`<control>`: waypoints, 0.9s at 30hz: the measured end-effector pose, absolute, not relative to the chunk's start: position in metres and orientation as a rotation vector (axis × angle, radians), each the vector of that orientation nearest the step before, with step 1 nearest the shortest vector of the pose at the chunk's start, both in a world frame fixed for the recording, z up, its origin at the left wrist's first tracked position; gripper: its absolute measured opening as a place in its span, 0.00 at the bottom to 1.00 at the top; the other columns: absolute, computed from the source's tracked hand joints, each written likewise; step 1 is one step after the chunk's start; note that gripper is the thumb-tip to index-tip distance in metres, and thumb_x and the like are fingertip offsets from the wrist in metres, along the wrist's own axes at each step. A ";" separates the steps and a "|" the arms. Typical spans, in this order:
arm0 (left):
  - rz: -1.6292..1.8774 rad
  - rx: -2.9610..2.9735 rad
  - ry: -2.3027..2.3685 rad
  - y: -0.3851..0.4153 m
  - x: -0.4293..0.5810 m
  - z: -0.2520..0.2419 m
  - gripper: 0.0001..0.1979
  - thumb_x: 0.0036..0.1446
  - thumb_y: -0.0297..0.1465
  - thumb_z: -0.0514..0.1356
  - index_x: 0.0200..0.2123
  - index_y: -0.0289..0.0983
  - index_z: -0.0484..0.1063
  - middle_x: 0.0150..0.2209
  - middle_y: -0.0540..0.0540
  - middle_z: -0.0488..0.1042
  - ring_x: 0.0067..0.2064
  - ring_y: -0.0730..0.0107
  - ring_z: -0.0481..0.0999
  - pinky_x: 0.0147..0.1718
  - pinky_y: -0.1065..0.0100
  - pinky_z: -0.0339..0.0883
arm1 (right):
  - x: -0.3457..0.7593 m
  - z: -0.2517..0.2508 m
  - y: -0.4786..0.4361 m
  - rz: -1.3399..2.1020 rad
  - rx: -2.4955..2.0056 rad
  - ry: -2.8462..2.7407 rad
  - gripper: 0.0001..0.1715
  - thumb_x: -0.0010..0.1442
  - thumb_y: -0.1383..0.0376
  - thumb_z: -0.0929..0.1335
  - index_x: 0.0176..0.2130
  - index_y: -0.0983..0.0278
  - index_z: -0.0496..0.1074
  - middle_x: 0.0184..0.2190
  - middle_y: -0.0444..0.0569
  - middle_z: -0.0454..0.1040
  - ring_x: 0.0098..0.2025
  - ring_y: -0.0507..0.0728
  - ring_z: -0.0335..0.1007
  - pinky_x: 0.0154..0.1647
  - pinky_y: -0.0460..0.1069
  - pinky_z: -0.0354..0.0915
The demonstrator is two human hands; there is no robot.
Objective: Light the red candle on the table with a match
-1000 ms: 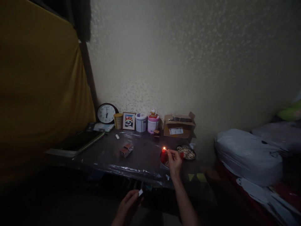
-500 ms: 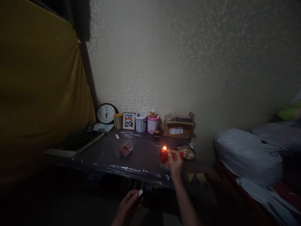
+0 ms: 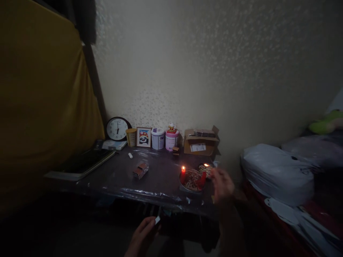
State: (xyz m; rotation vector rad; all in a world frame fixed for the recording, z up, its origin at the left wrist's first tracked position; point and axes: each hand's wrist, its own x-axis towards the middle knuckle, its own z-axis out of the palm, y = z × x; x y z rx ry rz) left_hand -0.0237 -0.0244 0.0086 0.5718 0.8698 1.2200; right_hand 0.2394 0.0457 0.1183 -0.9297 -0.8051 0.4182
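Note:
My right hand, slightly blurred, pinches a burning match whose flame is over the dish of matchsticks. Left of it, a red candle burns at the left side of a round metal bowl. Another red object, with no flame on it, is at the bowl's right side. Below the table's front edge, my left hand is closed on a small box with a pale end; most of the box is hidden by the fingers.
Wrapped brown boxes and a white piece lie on the dark table. Along the wall are a clock, a panda picture, tubs and an open carton. White bags sit at the right.
My right hand has moved right with the lit match, away from the left candle, which now shows its own flame. My left hand has barely moved. The view has shifted slightly.

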 end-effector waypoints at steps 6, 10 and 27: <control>1.165 0.616 0.893 -0.030 -0.025 0.025 0.17 0.34 0.41 0.68 0.28 0.37 0.76 0.31 0.42 0.78 0.42 0.53 0.74 0.45 0.58 0.63 | 0.311 0.117 0.035 0.305 -1.082 -0.886 0.17 0.52 0.49 0.64 0.24 0.60 0.67 0.18 0.42 0.65 0.19 0.52 0.61 0.21 0.49 0.63; 1.154 0.587 0.881 -0.016 -0.024 0.000 0.16 0.34 0.41 0.68 0.26 0.37 0.76 0.27 0.45 0.77 0.35 0.60 0.75 0.39 0.63 0.64 | 0.332 0.093 0.033 0.196 -1.244 -0.811 0.15 0.40 0.54 0.72 0.21 0.61 0.68 0.17 0.45 0.67 0.22 0.55 0.64 0.22 0.50 0.63; 1.086 0.654 0.904 -0.016 -0.024 0.014 0.17 0.34 0.41 0.68 0.26 0.36 0.75 0.29 0.42 0.78 0.41 0.53 0.74 0.45 0.58 0.63 | 0.357 0.037 0.117 0.272 -1.423 -0.741 0.15 0.35 0.55 0.69 0.22 0.63 0.70 0.18 0.46 0.74 0.26 0.59 0.71 0.29 0.51 0.65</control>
